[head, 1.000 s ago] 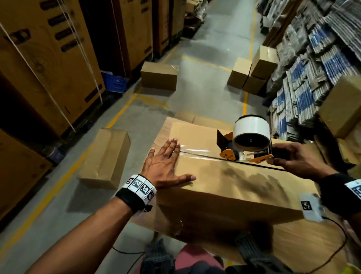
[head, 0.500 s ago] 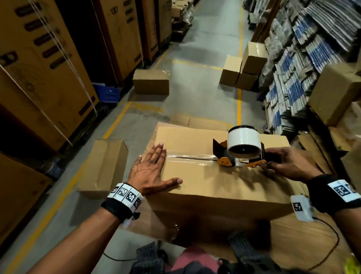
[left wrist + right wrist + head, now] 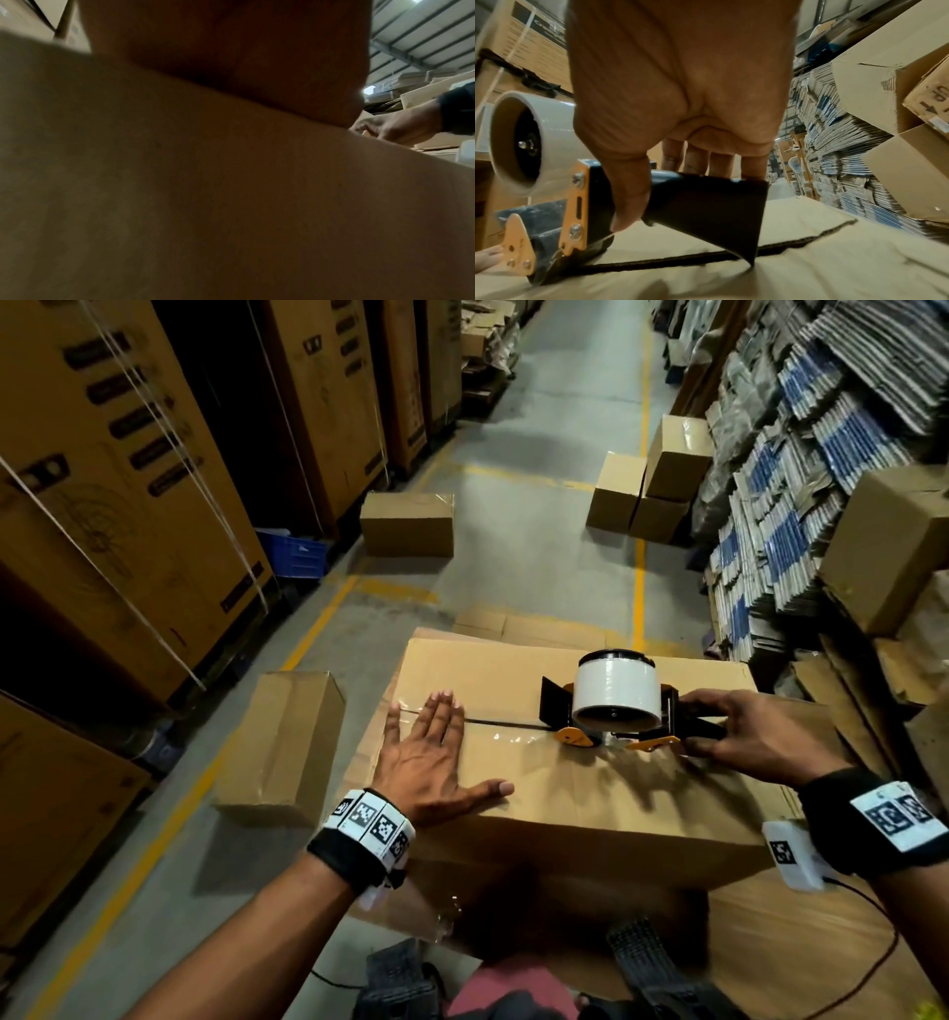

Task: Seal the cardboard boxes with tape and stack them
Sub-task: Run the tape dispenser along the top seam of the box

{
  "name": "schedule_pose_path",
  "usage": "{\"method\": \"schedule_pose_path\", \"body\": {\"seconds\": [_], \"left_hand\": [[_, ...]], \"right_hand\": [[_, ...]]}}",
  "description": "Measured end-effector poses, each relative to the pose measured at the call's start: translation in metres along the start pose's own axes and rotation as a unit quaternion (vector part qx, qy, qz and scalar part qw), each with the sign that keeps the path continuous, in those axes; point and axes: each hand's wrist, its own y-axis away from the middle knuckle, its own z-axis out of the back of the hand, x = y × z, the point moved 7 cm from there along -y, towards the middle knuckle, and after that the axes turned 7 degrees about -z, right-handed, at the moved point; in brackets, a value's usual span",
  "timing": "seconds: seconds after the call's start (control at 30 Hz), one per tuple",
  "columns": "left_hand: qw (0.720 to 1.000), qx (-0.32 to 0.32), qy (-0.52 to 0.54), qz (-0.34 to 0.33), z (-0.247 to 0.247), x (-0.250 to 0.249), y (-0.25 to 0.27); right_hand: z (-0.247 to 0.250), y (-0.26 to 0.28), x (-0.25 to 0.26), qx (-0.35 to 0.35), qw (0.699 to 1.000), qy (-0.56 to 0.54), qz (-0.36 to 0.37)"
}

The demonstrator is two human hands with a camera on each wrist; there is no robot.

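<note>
A person's left hand (image 3: 430,762) lies flat, fingers straight and thumb spread, on the top of a large cardboard box (image 3: 590,793) in a warehouse aisle, its fingertips reaching the centre seam (image 3: 500,722) where the two top flaps meet. The right hand (image 3: 755,737) grips the black handle of a tape dispenser (image 3: 611,711), fingers and thumb curled round it, with the dispenser's orange-and-black front end resting on the seam to the right of the left hand. A white roll of tape (image 3: 614,688) sits on the dispenser's spindle. A shiny strip of clear tape (image 3: 513,738) shows on the cardboard between the left hand and the dispenser. In the right wrist view the right hand (image 3: 680,91) wraps the handle (image 3: 700,205), and the dark gap of the seam (image 3: 795,246) runs on untaped under and beyond it. The left wrist view is filled by the box's brown surface (image 3: 205,203), with the right hand (image 3: 395,125) visible past its edge. A smaller cardboard box (image 3: 287,747) stands on the concrete floor (image 3: 513,567) just left of the large one; another (image 3: 408,524) lies farther up the aisle, and three more (image 3: 649,480) are stacked beside a yellow floor line (image 3: 640,588).
</note>
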Motion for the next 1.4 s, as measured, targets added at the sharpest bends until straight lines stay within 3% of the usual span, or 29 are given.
{"method": "schedule_pose_path", "body": {"seconds": [0.43,0.7,0.87,0.93,1.0,1.07,1.17,1.4], "left_hand": [[0.999,-0.002,-0.038,-0.020,0.005,0.052,0.006],[0.998,-0.001,-0.013,-0.060,0.000,-0.023,-0.016],[0.997,-0.022,0.059,-0.046,0.011,-0.025,-0.014],[0.974,-0.092,0.202,-0.050,0.038,-0.029,-0.008],[0.926,-0.175,0.326,-0.074,0.073,-0.033,-0.006],[0.894,-0.215,0.372,-0.125,0.107,-0.040,-0.011],[0.893,-0.187,0.374,-0.169,0.134,-0.045,-0.023],[0.899,-0.169,0.369,-0.163,0.141,-0.036,-0.037]], "right_hand": [[-0.023,0.000,0.030,0.037,0.995,0.048,0.078],[-0.020,-0.003,0.035,0.052,0.992,0.063,0.091],[-0.006,-0.003,0.045,0.032,0.991,0.054,0.117],[0.007,0.001,0.057,0.003,0.989,0.037,0.142],[0.017,0.006,0.074,-0.005,0.985,0.023,0.171],[0.022,0.011,0.095,-0.005,0.978,0.021,0.206],[0.019,0.015,0.123,-0.006,0.971,0.021,0.237],[0.016,0.015,0.130,-0.029,0.970,-0.005,0.242]]}}
